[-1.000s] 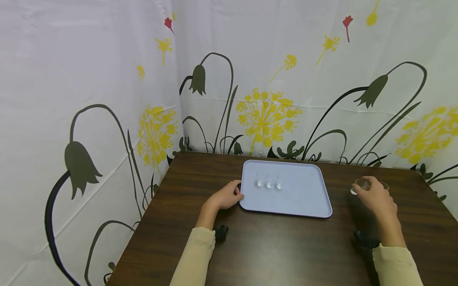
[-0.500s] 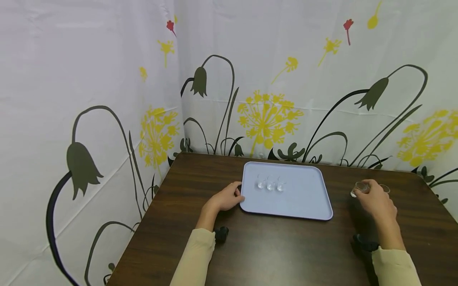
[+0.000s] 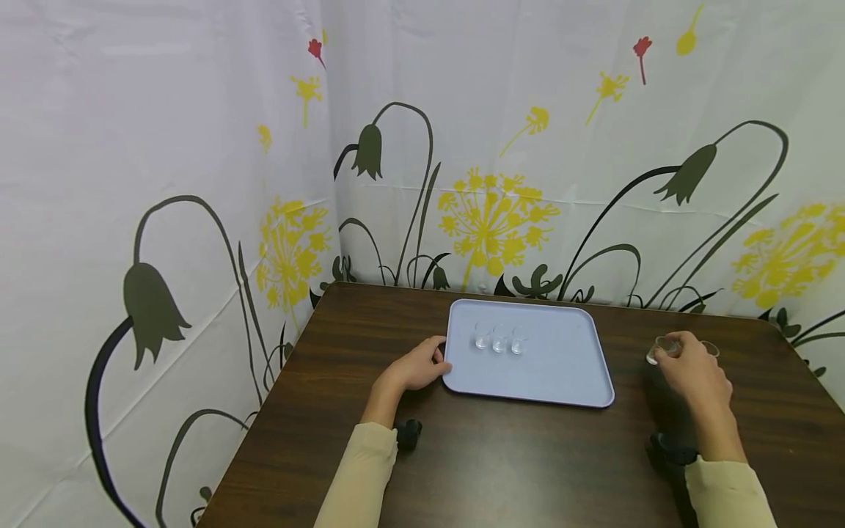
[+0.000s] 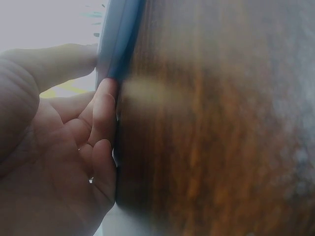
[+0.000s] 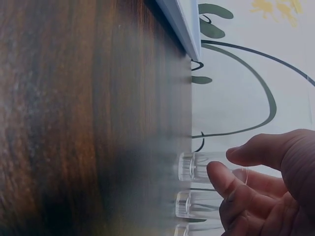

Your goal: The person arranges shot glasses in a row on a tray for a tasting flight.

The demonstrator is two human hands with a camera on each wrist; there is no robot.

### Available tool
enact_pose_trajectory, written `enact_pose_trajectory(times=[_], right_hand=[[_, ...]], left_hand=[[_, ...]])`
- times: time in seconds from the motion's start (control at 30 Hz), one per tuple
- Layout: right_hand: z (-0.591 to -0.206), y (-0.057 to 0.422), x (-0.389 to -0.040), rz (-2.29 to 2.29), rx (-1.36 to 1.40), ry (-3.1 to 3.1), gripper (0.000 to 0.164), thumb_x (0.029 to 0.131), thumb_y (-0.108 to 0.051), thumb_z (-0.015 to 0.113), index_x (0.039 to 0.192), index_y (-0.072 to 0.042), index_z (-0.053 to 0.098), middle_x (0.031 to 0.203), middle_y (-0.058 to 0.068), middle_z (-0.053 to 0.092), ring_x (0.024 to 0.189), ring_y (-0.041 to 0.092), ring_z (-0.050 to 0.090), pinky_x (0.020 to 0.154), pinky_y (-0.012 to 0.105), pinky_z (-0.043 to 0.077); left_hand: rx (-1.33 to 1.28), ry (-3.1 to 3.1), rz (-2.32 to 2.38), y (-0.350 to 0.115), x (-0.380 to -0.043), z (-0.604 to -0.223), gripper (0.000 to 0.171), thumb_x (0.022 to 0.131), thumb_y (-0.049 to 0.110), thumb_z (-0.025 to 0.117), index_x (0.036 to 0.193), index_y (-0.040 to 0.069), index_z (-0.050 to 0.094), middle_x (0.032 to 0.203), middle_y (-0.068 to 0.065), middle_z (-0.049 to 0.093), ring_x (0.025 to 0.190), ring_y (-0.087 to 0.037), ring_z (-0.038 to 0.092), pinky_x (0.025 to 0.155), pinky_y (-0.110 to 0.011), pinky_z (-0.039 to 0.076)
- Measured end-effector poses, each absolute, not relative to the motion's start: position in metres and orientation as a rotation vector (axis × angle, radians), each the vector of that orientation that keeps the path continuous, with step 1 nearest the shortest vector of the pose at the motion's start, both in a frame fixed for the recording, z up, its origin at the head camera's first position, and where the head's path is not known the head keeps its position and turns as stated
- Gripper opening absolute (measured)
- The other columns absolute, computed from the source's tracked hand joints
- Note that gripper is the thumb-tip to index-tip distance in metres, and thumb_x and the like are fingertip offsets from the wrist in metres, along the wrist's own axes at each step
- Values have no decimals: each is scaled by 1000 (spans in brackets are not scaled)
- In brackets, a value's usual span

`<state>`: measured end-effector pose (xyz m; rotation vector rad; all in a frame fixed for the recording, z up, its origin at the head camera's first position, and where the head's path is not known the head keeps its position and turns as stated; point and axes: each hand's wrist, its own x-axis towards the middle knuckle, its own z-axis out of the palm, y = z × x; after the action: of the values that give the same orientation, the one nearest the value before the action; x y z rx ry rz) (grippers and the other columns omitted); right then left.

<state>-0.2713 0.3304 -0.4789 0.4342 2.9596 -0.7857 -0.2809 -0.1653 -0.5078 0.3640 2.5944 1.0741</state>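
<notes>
My left hand (image 3: 416, 365) grips the left edge of a pale blue tray (image 3: 561, 363); the left wrist view has the thumb on the upper side of its rim (image 4: 113, 44) and fingertips against the lower side. Three small clear shot glasses (image 3: 499, 343) stand upright in a row on the tray's left half. Out to the right, my right hand (image 3: 696, 372) pinches a clear shot glass (image 5: 187, 167) between thumb and fingers, its thick base at the table. Beside it stand a second shot glass (image 5: 183, 204) and a third (image 5: 182, 230), partly cut off.
Everything rests on a dark wood-grain table (image 3: 528, 462). A white curtain with flower prints (image 3: 488, 88) hangs behind the table and along its left side. Table surface lies between the tray and the right hand. Both wrists carry black devices (image 3: 409, 433).
The head view has shifted slightly, so the scene sits a little lower. Both hands keep their places at the tray and the glass.
</notes>
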Motion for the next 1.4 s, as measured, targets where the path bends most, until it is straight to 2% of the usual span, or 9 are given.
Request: enact_pose_trajectory(times=[0.3, 0.63, 0.77, 0.9, 0.97, 1.1, 1.4], right_hand=[[-478, 329, -271, -823, 451, 2957, 69, 108, -50, 49, 158, -3, 42, 142, 32, 60, 110, 57, 63, 76, 63, 47], [-474, 313, -271, -927, 248, 2985, 72, 108, -53, 53, 154, 3, 46, 134, 32, 68, 115, 52, 65, 80, 63, 49], [-475, 307, -272, -952, 174, 3021, 68, 109, -49, 56, 150, 5, 49, 126, 31, 72, 109, 49, 69, 77, 54, 50], [-478, 299, -274, -995, 91, 3033, 64, 108, -43, 60, 144, 8, 53, 112, 27, 77, 96, 38, 72, 70, 39, 49], [-479, 296, -275, -1016, 62, 3033, 62, 107, -41, 61, 142, 9, 54, 107, 25, 78, 91, 32, 72, 68, 35, 47], [-478, 290, -278, -1049, 47, 3039, 60, 107, -41, 63, 141, 7, 56, 100, 19, 79, 86, 25, 70, 67, 33, 47], [-478, 269, -276, -1105, 40, 2999, 55, 106, -37, 66, 139, 6, 57, 97, 18, 77, 85, 26, 70, 66, 34, 47]], left_hand=[[371, 2589, 1075, -166, -282, -508, 63, 106, 19, 66, 158, -5, 42, 106, -7, 58, 94, -18, 53, 88, -37, 45], [360, 2587, 1063, -163, -284, -505, 63, 107, 20, 65, 160, -4, 41, 107, -7, 59, 94, -17, 54, 87, -36, 45], [373, 2576, 1085, -163, -284, -504, 64, 106, 19, 65, 160, -6, 40, 106, -8, 58, 93, -18, 54, 86, -36, 45], [375, 2575, 1093, -164, -283, -507, 63, 105, 16, 66, 158, -7, 41, 105, -8, 58, 92, -18, 54, 87, -36, 45], [379, 2581, 1090, -165, -283, -509, 61, 105, 15, 67, 156, -7, 42, 104, -8, 57, 92, -18, 53, 88, -37, 45], [395, 2593, 1092, -167, -283, -510, 60, 104, 15, 66, 155, -8, 43, 103, -7, 57, 93, -17, 53, 90, -37, 45], [410, 2596, 1079, -165, -282, -506, 61, 105, 15, 64, 157, -9, 42, 103, -7, 57, 93, -17, 53, 90, -38, 44]])
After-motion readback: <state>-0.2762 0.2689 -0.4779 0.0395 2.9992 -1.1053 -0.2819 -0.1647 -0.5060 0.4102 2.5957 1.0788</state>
